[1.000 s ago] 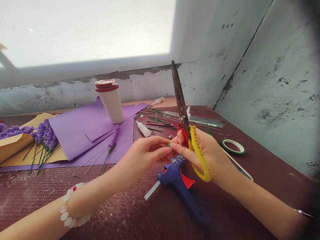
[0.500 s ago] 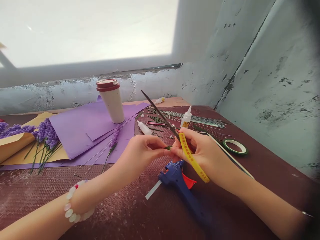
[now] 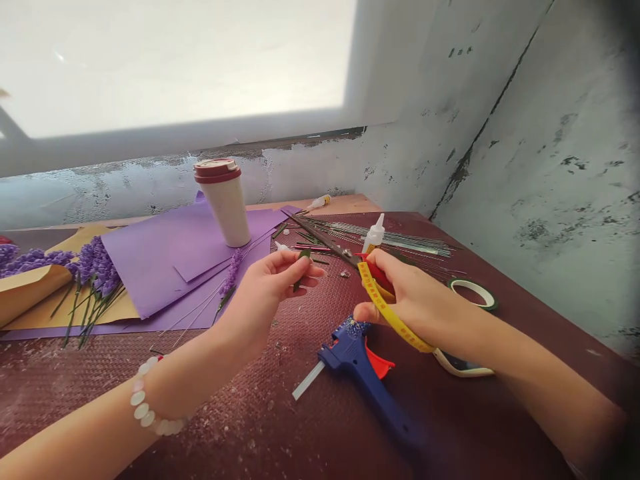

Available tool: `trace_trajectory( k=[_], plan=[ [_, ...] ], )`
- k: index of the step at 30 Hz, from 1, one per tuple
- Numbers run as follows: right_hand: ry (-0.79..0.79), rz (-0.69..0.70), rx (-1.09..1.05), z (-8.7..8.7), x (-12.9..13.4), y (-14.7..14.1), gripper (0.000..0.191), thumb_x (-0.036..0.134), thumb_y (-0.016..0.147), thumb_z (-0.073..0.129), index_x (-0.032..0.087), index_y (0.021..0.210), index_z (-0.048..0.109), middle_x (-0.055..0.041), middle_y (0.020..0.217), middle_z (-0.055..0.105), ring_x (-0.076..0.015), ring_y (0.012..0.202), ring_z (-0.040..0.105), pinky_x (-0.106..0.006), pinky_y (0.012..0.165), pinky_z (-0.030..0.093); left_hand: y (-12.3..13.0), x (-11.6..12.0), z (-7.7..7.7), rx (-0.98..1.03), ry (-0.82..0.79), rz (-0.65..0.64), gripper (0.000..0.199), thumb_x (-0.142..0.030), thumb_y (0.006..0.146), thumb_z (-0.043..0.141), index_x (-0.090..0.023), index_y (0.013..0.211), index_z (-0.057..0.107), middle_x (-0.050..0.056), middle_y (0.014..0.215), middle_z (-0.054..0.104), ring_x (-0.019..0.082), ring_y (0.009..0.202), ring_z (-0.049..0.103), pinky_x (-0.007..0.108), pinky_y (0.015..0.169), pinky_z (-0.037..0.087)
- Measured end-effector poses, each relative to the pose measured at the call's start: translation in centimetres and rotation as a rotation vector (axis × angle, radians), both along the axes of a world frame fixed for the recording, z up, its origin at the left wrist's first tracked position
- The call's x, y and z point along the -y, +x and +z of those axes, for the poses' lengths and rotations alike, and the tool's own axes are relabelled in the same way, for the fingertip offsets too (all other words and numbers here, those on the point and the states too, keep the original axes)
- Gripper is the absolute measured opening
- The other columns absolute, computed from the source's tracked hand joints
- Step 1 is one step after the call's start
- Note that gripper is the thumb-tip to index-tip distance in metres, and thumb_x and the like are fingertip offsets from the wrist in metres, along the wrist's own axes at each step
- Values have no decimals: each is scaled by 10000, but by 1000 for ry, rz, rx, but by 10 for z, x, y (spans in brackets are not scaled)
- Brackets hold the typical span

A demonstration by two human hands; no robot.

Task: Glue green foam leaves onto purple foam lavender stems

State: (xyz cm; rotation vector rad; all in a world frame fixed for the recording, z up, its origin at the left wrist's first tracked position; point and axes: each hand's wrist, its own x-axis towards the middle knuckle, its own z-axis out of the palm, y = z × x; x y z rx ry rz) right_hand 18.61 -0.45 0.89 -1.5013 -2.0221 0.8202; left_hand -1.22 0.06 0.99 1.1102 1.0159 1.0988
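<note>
Between the thumb and fingers of my left hand (image 3: 273,287) is a small dark green leaf-like piece (image 3: 304,256), partly hidden by the fingers. My right hand (image 3: 407,293) is wrapped round the red handles of a pair of scissors (image 3: 330,239), whose dark blades point away and to the left. A yellow printed strip (image 3: 383,308) hangs from the scissors' handle along the hand. Below the right hand a blue glue gun (image 3: 367,377) with a red trigger lies on its side, a clear glue stick (image 3: 308,381) poking out of it.
Left lie purple paper (image 3: 150,253), lavender-like purple flowers (image 3: 95,267) and brown wrapping paper (image 3: 30,287). A lidded cup (image 3: 227,210) stands on the purple paper. Beyond my hands are a glue bottle (image 3: 374,233) and wire stems (image 3: 410,240); green tape (image 3: 475,293) lies right.
My hands have moved apart; the left now holds the green piece alone, away from the right. The scissors have tipped lower, and the right thumb has come away from the green piece.
</note>
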Motion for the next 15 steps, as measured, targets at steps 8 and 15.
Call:
trace_trajectory(
  k=[8,15],
  plan=[
    [69,-67,334,3,6,-9,544,728,667,573,259,791,328,38,630,545,-186,571,491,-269,520,327,0,3,5,54,46,195,141,-324,747,714,-202,751,643,-35,782,609,117,774,488,267,764,325],
    [121,-33,420,-1,5,-12,542,752,683,529,257,813,350,13,635,578,-214,580,523,-267,513,311,1,2,7,150,27,191,102,-298,770,688,-201,764,660,-20,852,623,124,808,498,276,794,324]
  ],
)
